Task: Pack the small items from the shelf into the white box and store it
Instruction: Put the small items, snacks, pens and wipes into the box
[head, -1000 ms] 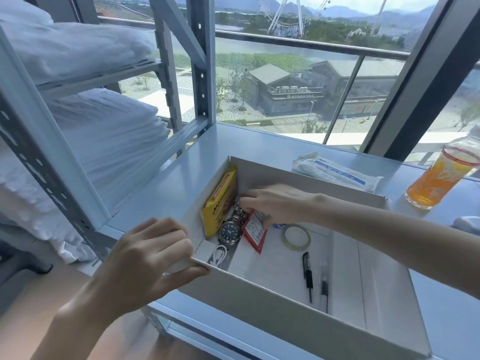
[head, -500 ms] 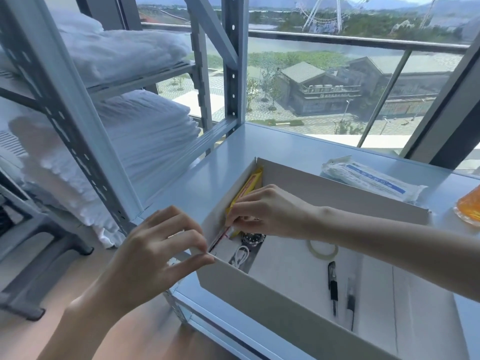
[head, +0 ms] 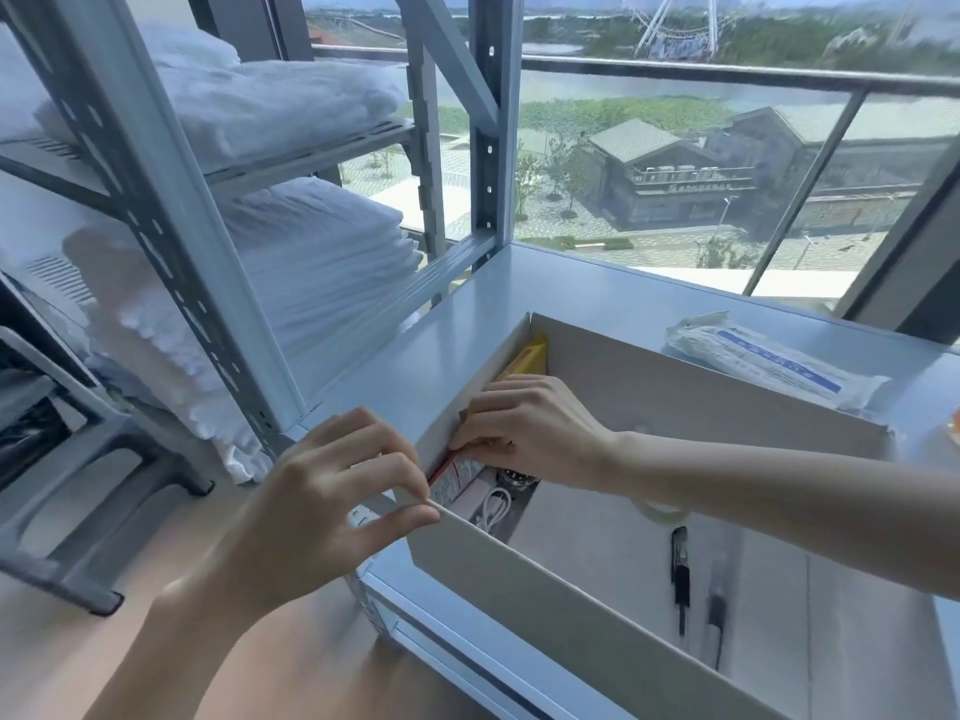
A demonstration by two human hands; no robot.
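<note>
White cardboard forms an open, lidless rectangular box (head: 675, 407) that sits on a pale grey metal shelf top (head: 597, 293) beside a large window. The person's left hand (head: 311, 517) pinches the box's near left corner, thumb and fingers closed on the rim. The right hand (head: 530, 433) reaches inside and presses a flat red and white printed packet (head: 452, 478) upright against the left wall, fingers closed around its upper edge.

Several small things are already packed. A yellow carton (head: 530, 356) stands against the same wall, farther back. Below the right hand lie a dark-faced wristwatch (head: 517, 479), mostly hidden, and a coiled white cable (head: 493, 511) on a pale flat object that cannot be made out clearly. On the box floor to the right lie a partly hidden roll of clear tape (head: 652, 509) and two black pens (head: 680, 579), side by side.

Outside the box, behind its far wall, a white plastic pack with a blue label (head: 763, 363) rests on the shelf top. An orange object (head: 955, 426) barely shows at the right edge.

Judging from this, packing seems well along but unfinished: the packet is being settled, the labelled pack probably remains to go in, and the box has not been stored. No lid is visible. Folded white bedding (head: 291, 267) fills the neighbouring rack shelves.
</note>
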